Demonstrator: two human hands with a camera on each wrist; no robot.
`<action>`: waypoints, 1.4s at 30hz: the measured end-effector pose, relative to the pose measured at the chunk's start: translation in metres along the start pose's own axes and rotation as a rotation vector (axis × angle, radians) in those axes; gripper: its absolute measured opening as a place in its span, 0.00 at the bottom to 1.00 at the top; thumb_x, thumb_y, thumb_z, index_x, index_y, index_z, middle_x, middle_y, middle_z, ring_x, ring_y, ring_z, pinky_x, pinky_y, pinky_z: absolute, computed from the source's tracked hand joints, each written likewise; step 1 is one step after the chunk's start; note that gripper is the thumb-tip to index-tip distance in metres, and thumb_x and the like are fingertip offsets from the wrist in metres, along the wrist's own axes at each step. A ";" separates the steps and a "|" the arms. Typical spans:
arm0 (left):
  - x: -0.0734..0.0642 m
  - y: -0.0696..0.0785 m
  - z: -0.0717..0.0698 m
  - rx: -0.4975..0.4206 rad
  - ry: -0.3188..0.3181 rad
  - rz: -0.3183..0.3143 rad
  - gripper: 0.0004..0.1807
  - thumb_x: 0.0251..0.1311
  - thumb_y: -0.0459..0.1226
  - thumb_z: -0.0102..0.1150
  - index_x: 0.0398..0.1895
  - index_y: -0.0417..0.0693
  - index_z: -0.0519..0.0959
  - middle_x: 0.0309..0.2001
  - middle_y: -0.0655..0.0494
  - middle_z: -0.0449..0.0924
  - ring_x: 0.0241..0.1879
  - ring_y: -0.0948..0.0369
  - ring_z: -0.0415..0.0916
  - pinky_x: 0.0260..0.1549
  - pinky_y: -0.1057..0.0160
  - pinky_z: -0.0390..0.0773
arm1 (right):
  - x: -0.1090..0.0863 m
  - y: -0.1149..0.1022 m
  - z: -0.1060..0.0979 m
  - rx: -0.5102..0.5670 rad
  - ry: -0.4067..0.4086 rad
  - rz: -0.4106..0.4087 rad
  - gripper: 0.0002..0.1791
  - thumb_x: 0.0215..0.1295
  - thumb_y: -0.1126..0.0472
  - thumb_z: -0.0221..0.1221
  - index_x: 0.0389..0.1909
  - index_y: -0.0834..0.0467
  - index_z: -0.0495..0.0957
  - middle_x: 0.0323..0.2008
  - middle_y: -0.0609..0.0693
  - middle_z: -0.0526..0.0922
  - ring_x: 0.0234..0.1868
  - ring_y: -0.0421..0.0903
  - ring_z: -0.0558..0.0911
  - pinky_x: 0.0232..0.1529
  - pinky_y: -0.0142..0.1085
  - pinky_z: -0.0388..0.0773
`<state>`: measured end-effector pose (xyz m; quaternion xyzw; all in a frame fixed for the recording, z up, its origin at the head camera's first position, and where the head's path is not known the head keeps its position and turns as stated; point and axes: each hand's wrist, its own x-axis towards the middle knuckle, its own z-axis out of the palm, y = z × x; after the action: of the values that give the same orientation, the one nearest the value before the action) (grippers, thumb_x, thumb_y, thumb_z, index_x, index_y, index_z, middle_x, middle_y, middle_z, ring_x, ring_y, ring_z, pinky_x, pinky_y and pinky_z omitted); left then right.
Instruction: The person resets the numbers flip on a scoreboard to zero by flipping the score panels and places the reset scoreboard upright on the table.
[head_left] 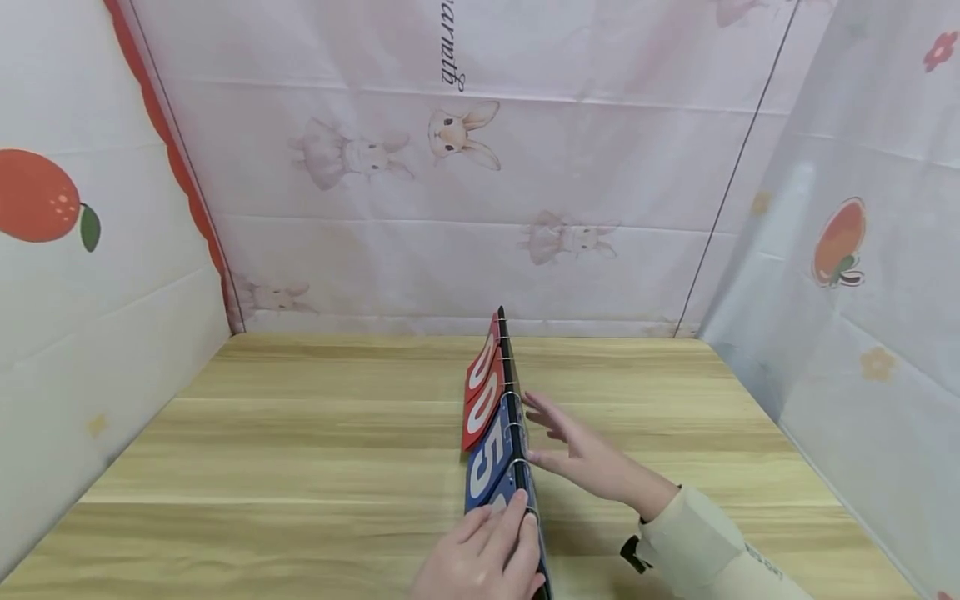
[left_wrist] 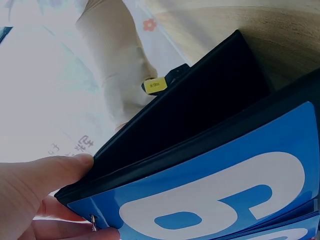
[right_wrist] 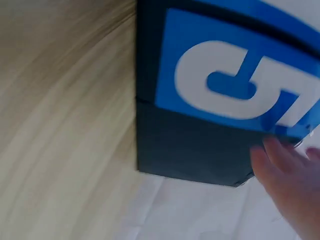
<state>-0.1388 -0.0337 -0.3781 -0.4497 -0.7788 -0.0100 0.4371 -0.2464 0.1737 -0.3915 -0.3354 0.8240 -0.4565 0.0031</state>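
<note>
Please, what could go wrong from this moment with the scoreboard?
The left hand holds one end of the scoreboard; if it pulls, the scoreboard might tip or slide on the table.

The right hand is close to the rings, so it could perhaps bend or flip a blue card by accident.

Bright, even light fills the head view, with a pale glare streak on the white, fruit-printed fabric wall (head_left: pixel 855 317) beyond the right hand (head_left: pixel 592 458). Whites wash out above the left hand (left_wrist: pixel 30 187); the dimmer right-wrist view blurs its hand.
</note>
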 end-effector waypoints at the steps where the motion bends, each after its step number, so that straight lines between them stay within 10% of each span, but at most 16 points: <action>1: 0.000 0.000 -0.001 -0.003 -0.007 0.000 0.25 0.71 0.44 0.30 0.38 0.44 0.80 0.43 0.48 0.82 0.35 0.63 0.81 0.39 0.66 0.78 | 0.000 0.003 -0.001 0.009 -0.033 0.023 0.40 0.67 0.56 0.55 0.73 0.50 0.44 0.71 0.53 0.53 0.68 0.53 0.59 0.61 0.53 0.59; 12: -0.003 0.001 -0.010 -0.062 -0.130 -0.054 0.24 0.70 0.49 0.35 0.42 0.45 0.81 0.46 0.50 0.81 0.36 0.64 0.81 0.40 0.66 0.78 | 0.001 0.004 0.000 -0.042 -0.058 0.083 0.45 0.60 0.49 0.61 0.73 0.51 0.46 0.69 0.51 0.59 0.67 0.50 0.61 0.61 0.50 0.61; 22: -0.002 -0.003 -0.009 -0.041 -0.089 -0.051 0.24 0.70 0.49 0.36 0.42 0.44 0.81 0.46 0.49 0.81 0.38 0.64 0.81 0.39 0.65 0.78 | 0.006 0.006 -0.002 -0.126 -0.025 0.040 0.48 0.56 0.46 0.63 0.72 0.50 0.47 0.67 0.52 0.62 0.65 0.52 0.63 0.60 0.54 0.60; 35: 0.000 0.000 -0.006 -0.028 -0.070 -0.031 0.23 0.70 0.49 0.38 0.41 0.44 0.81 0.45 0.49 0.82 0.37 0.64 0.81 0.39 0.66 0.78 | -0.004 0.023 -0.020 -0.088 -0.124 0.207 0.44 0.60 0.46 0.61 0.71 0.58 0.52 0.58 0.57 0.71 0.59 0.54 0.69 0.56 0.55 0.64; 42: 0.004 0.001 -0.014 -0.085 -0.236 -0.052 0.23 0.68 0.53 0.43 0.47 0.46 0.79 0.49 0.50 0.80 0.40 0.65 0.80 0.43 0.66 0.77 | -0.011 0.039 -0.035 0.025 -0.098 0.326 0.32 0.66 0.50 0.55 0.65 0.64 0.62 0.45 0.54 0.76 0.46 0.49 0.75 0.47 0.44 0.73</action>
<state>-0.1302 -0.0361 -0.3670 -0.4453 -0.8352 -0.0014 0.3226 -0.2703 0.2202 -0.4037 -0.2191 0.8606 -0.4433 0.1216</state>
